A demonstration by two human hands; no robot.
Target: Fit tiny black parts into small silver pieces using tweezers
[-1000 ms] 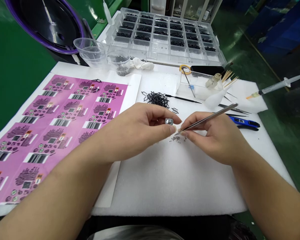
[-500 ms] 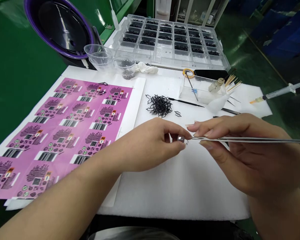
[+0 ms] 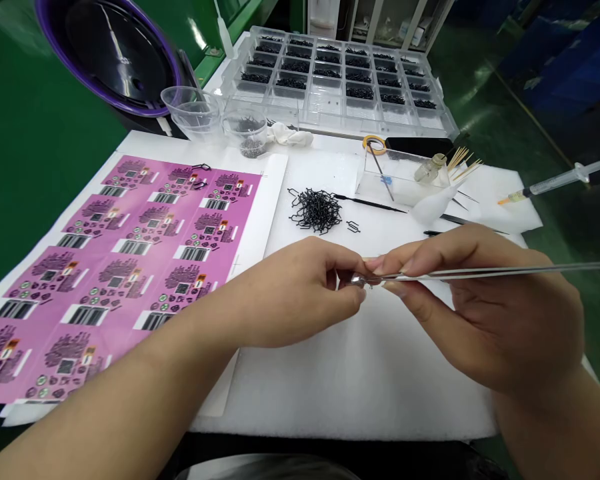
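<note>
The left hand (image 3: 300,290) pinched a shiny part (image 3: 358,281) nearer than the pile (image 3: 317,211). The right hand (image 3: 505,313) held tweezers (image 3: 445,275) beside it.

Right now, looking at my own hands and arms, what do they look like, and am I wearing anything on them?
Your left hand and right hand are ungloved, with no rings visible. Each forearm is bare as far as the picture shows: no sleeve, watch or bracelet.
</note>
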